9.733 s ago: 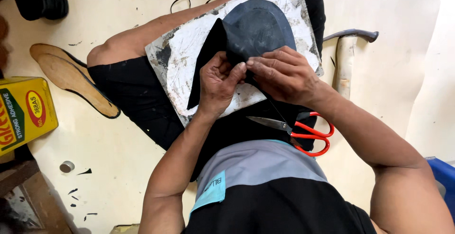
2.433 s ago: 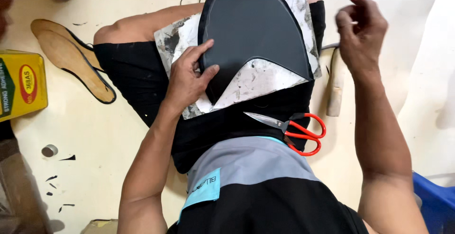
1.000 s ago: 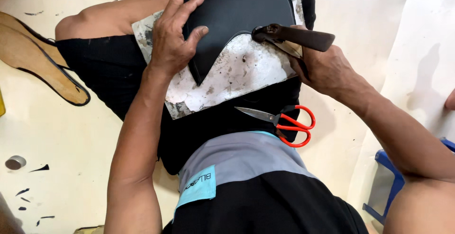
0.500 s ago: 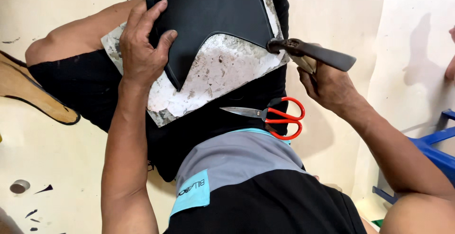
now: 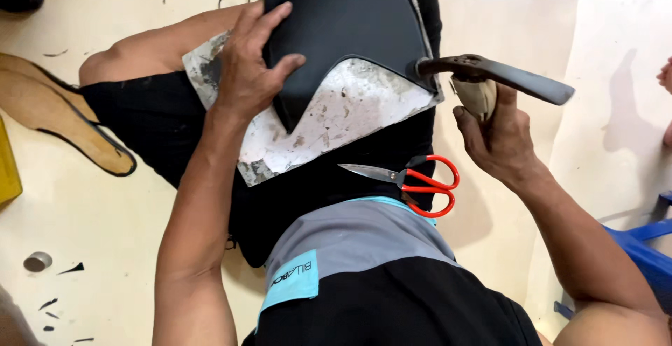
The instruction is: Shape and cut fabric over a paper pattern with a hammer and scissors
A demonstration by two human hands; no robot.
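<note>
The dark leather piece (image 5: 343,31) is pressed flat onto the white lap board (image 5: 350,118) by the spread left hand (image 5: 248,66), while a hammer (image 5: 490,80) is gripped in the right hand (image 5: 497,139), its head at the piece's right edge, pounding apparently unfinished.

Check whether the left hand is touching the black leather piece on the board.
Touching. The head view shows the left hand spread flat on the black leather piece, fingers overlapping its left edge with no gap, pressing it against the white board.

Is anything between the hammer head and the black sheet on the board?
Nothing visible. The hammer in the right hand meets the right edge of the black sheet. The left hand presses elsewhere on the sheet; the scissors lie below the board.
</note>
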